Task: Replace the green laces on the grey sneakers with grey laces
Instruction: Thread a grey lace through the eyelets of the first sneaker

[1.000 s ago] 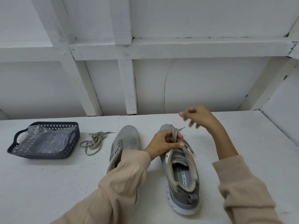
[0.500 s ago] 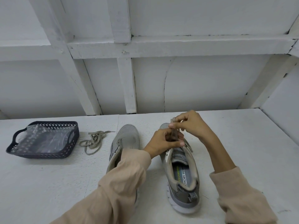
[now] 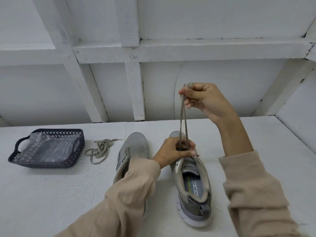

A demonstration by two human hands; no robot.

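Right grip [image 3: 205, 100] has risen, pinching both lace ends [image 3: 182, 117] taut; left grip [image 3: 174, 151] clasps them at the sneaker [image 3: 193, 208]; evening them, likely.

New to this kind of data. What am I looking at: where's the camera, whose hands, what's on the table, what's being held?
There is no machine here: a person in beige sleeves works with bare hands. The view comes from a wide-angle camera worn on the head, looking forward and down. On the white table stand two grey sneakers: the left-hand sneaker, partly under the left sleeve, and the right-hand sneaker. Further left lie a loose lace in a heap and a dark basket with a clear plastic bag in it. The right hand pinches both ends of a grey lace, raised above the right-hand sneaker. The left hand grips that lace low down, at the shoe.
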